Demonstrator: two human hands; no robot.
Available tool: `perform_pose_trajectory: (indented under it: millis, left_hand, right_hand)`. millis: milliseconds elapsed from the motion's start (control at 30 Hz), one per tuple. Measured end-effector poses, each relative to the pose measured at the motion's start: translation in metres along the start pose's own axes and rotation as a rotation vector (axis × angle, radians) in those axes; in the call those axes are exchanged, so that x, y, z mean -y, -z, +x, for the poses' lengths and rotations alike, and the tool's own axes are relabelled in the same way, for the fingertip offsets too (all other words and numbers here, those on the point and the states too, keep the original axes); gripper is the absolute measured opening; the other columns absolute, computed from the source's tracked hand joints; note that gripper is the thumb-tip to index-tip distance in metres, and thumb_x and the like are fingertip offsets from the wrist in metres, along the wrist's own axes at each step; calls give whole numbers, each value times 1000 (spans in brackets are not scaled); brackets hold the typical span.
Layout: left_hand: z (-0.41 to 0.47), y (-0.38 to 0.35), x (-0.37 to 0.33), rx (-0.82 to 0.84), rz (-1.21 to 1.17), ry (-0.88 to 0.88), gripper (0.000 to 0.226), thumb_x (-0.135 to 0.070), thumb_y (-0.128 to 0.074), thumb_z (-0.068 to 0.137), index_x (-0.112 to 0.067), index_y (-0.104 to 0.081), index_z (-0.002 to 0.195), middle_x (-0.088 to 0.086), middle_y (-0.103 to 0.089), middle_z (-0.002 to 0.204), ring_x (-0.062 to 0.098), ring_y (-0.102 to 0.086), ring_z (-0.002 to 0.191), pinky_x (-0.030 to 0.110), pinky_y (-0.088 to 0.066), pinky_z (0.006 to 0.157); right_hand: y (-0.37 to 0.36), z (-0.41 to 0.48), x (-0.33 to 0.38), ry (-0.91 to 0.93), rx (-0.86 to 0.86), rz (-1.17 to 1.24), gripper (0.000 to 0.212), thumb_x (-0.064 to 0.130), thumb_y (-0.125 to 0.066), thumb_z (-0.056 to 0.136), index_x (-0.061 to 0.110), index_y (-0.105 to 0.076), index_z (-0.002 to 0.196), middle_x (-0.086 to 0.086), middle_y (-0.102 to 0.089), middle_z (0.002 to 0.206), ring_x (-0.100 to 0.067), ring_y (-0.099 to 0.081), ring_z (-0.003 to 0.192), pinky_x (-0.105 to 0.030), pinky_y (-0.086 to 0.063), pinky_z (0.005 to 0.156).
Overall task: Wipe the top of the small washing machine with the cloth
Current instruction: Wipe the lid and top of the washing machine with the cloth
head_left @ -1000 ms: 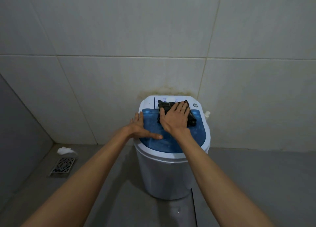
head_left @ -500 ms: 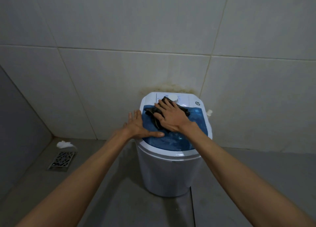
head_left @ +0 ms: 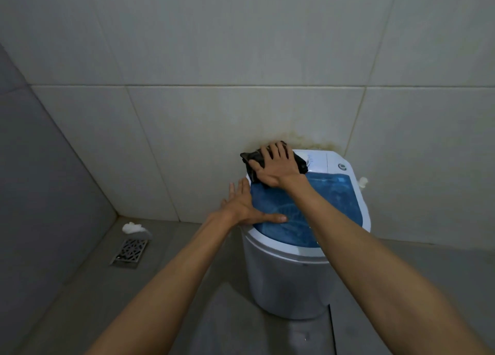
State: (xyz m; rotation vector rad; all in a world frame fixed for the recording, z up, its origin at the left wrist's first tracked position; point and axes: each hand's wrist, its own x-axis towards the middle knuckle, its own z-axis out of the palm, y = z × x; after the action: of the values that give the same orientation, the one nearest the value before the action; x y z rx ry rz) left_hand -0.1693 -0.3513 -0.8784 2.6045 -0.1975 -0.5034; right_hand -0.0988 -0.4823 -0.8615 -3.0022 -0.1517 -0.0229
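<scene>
Right hand (head_left: pixel 277 168) lies flat with fingers spread, pressing the cloth (head_left: pixel 251 164) onto the back left corner of the washer (head_left: pixel 289 282), right by the wall (head_left: pixel 187 146). You are not gripping the cloth, only pinning it under your palm, and part of it hangs out past the washer's edge on the left. Your left hand (head_left: pixel 242 207) is open too, fingers spread along the left rim with the thumb laid on the blue lid (head_left: pixel 334 202), bracing the machine.

You look to be mid-wipe, working the white control strip at the back. To do this well, keep your palm weight even so the cloth slides with the hand and does not bunch or slip out from under it. Gather the overhanging flap back under your fingers before the next stroke. Sweep across the strip toward the round button (head_left: pixel 341 166) on the right, going lightly around the dial area so nothing gets turned. Then come forward over the lid in overlapping passes, moving your bracing hand aside so the left rim gets wiped as well.
</scene>
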Motion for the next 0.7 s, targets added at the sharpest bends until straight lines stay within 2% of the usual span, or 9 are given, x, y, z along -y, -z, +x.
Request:
perform_pose_trajectory:
  millis: [100, 200, 267, 333, 400, 467, 533, 600, 700]
  left_hand:
    - [-6, -1, -1, -31, 5, 5, 154, -87, -70, 41, -28, 14, 156, -2, 14, 166, 26, 21, 151, 56, 0, 122]
    - [-9, 6, -5, -59, 47, -33, 162, -99, -58, 23, -30, 3, 157, 4, 3, 167, 30, 8, 153, 54, -6, 123]
    - [-17, 23, -17, -75, 51, -31, 157, -99, -59, 26, -24, -13, 157, 15, -14, 164, 33, -14, 151, 48, -20, 122]
    - [-32, 39, -37, -66, 60, 25, 154, -95, -60, 42, -15, 4, 157, 21, 4, 164, 36, -1, 153, 50, -13, 123]
    - [-42, 49, -56, -113, 55, 36, 153, -91, -60, 52, -9, 24, 151, 18, 24, 161, 34, 17, 151, 56, -2, 122]
    - [-40, 46, -71, -181, 43, -50, 144, -85, -60, 62, -11, 24, 152, 13, 23, 162, 30, 18, 151, 57, 0, 122]
    - [-31, 28, -78, -200, 87, -178, 120, -73, -58, 79, -14, 13, 156, 12, 13, 165, 28, 12, 153, 53, -5, 123]
    - [-20, 4, -80, -192, 228, -264, 92, -61, -48, 92, -16, -2, 158, 12, 4, 166, 28, 6, 154, 51, -5, 124]
    - [-4, -29, -75, -241, 289, -277, 72, -58, -30, 99, -21, -10, 158, 9, -1, 167, 29, 4, 154, 53, 2, 123]
  right_hand:
    - [9, -19, -4, 30, 62, 182, 66, 57, -12, 97, 25, -18, 155, -8, -3, 164, -23, 7, 151, -43, 7, 121]
    - [19, -38, -10, 33, 150, 439, 45, 48, -18, 96, 30, -50, 122, -9, -38, 146, -20, -26, 139, -47, -12, 120]
    - [34, -59, -15, -20, 267, 781, 47, 52, -28, 93, 30, -55, 125, 5, -46, 138, -12, -39, 127, -40, -23, 117]
    - [50, -77, -26, -75, 260, 1175, 48, 39, -36, 97, 20, -51, 138, 5, -52, 134, -12, -49, 124, -33, -32, 112]
    - [58, -89, -43, -226, 38, 1430, 41, 22, -41, 96, 17, -56, 134, -7, -66, 122, -24, -62, 115, -35, -49, 97]
    - [55, -102, -56, -323, -249, 1231, 38, 12, -45, 91, 16, -61, 124, -10, -71, 109, -27, -67, 104, -31, -53, 79]
    - [43, -111, -75, -304, -404, 703, 39, 16, -49, 90, 18, -59, 128, -10, -65, 124, -26, -59, 114, -33, -45, 92]
    - [24, -113, -95, -229, -340, 345, 50, 27, -48, 95, 21, -43, 144, -12, -43, 149, -31, -33, 140, -44, -27, 114]
    - [3, -116, -111, -252, -144, 204, 55, 47, -32, 100, 34, -22, 153, -6, -10, 163, -31, 0, 150, -54, -3, 119]
